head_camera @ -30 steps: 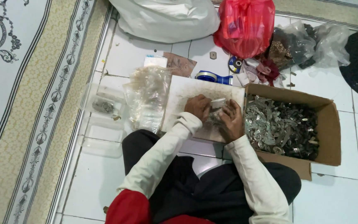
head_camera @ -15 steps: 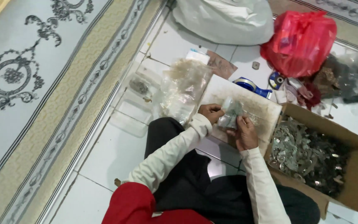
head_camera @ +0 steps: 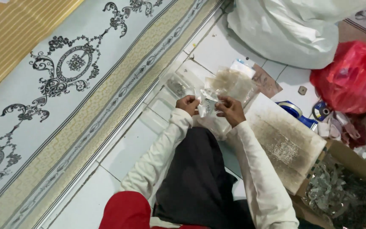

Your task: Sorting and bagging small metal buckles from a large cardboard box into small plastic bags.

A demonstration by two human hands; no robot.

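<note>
A small clear plastic packet (head_camera: 205, 107) is pinched between the left hand (head_camera: 188, 104) and right hand (head_camera: 230, 110), both closed on its edges, and is held above the white tiled floor (head_camera: 123, 146), just beside a heap of clear bags (head_camera: 230, 85), seemingly for easy reach.

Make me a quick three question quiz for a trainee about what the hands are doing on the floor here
1. True or false: both hands pinch the small clear packet.
2. What lies right of the worn white board? A) cardboard box B) bucket C) chair
3. Fill in: the bag at the right edge is ____.

Key
1. True: left hand and right hand grip it from either side.
2. A, the cardboard box of packets.
3. Red.
</note>
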